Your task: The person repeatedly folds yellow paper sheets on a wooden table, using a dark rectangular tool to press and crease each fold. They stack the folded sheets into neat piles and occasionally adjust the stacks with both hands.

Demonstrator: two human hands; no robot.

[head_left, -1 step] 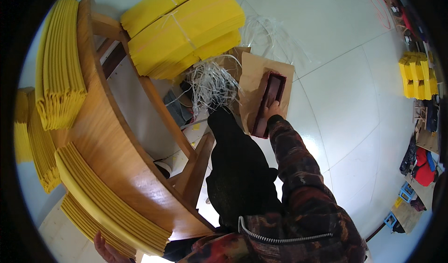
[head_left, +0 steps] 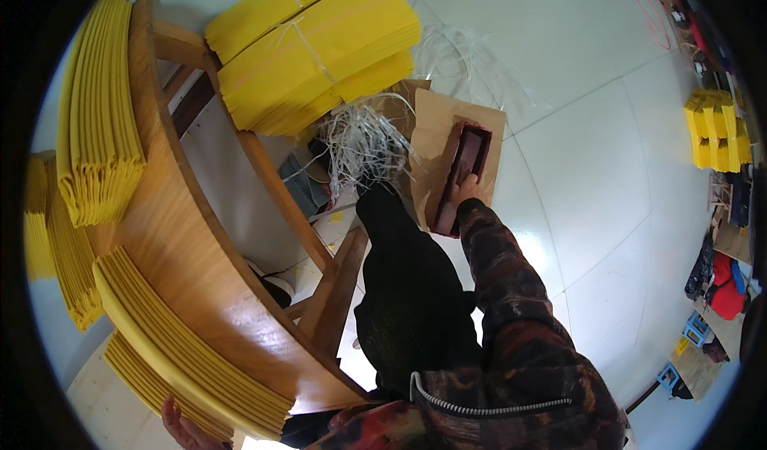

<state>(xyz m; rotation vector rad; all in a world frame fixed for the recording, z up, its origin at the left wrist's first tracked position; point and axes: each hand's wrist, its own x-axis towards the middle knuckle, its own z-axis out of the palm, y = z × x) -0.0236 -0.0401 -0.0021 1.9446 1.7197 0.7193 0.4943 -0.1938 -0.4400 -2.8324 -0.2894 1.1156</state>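
My right hand [head_left: 466, 190] reaches down over the side wall of a long, narrow dark red tray [head_left: 444, 225]. Its fingers are bunched at the tray's inside; whatever they may hold is hidden. Brown paper [head_left: 431, 142] lies under the tray. At the lower left, my left hand [head_left: 185, 428] rests beside a stack of folded yellow paper [head_left: 188, 342] on the wooden table, its visible fingers apart. The lower part of that hand is cut off by the view.
The curved wooden table [head_left: 200, 242] carries more yellow stacks [head_left: 100, 114]. Strapped yellow bundles [head_left: 319, 55] stand beyond it. A tangle of clear plastic strips [head_left: 363, 146] lies left of the tray. Loose clear strapping [head_left: 471, 63] is on the tiled floor [head_left: 591, 170]. Stools [head_left: 695, 329] stand far right.
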